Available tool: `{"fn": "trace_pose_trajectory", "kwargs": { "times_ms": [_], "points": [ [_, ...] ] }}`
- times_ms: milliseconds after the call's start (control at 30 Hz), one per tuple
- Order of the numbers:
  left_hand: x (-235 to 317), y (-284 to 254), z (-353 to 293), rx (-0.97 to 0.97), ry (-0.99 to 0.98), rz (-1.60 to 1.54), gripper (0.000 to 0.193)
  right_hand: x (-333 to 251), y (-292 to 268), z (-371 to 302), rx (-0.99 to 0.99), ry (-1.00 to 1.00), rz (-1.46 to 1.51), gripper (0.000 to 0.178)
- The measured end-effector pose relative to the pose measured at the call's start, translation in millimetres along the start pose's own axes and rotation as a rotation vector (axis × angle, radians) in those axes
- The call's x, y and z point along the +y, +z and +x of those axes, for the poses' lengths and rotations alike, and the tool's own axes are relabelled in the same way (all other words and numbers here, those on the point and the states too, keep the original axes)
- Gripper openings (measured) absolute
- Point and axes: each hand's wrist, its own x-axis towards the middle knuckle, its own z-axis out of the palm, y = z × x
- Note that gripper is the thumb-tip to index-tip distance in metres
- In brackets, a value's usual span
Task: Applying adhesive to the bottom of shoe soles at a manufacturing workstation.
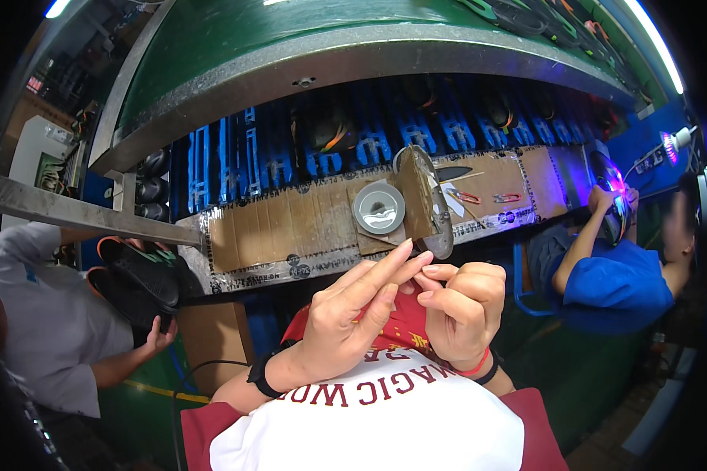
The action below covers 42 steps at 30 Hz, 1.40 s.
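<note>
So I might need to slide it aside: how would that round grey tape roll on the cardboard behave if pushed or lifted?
The round grey tape roll lies flat on the brown cardboard sheet, so it would probably slide, not roll. It looks small and thin, likely light.

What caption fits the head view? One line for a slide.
Left hand and right hand pinch fingertips together below a cardboard-covered ledge bearing a grey round disc.

Head fisheye, looking down, close; rim perhaps warped.
</note>
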Motion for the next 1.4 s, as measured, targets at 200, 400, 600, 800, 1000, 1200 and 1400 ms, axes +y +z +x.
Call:
{"fn": "trace_pose_trajectory", "kwargs": {
  "times_ms": [200,400,600,800,1000,1200,1400],
  "points": [
    [-0.5,-0.5,0.3,-0.006,0.046,0.053,0.039,0.6,-0.9,-0.1,-0.008,-0.006,-0.001,0.036],
    [4.1,1.0,-1.4,-0.009,-0.027,0.009,0.039,0.4,-3.6,0.8,-0.026,-0.001,0.012,0.036],
    [-2.5,2.5,-2.8,0.013,0.025,0.008,0.043,-1.1,-3.1,-0.5,-0.016,0.000,-0.002,0.037],
    [-2.8,4.0,-2.8,0.016,0.019,0.008,0.042,-2.6,-5.1,-2.8,-0.017,0.008,-0.029,0.037],
    [-2.1,2.0,-1.2,0.007,0.030,0.046,0.042,-0.2,-3.7,-2.3,-0.020,0.010,-0.015,0.039],
    [-3.9,0.3,-0.4,0.011,0.033,0.037,0.042,-0.4,-0.6,0.3,-0.030,0.034,0.021,0.037],
    [-5.6,-2.2,1.0,-0.001,0.055,0.082,0.043,2.3,2.1,0.7,-0.010,0.026,0.011,0.036]
  ]
}}
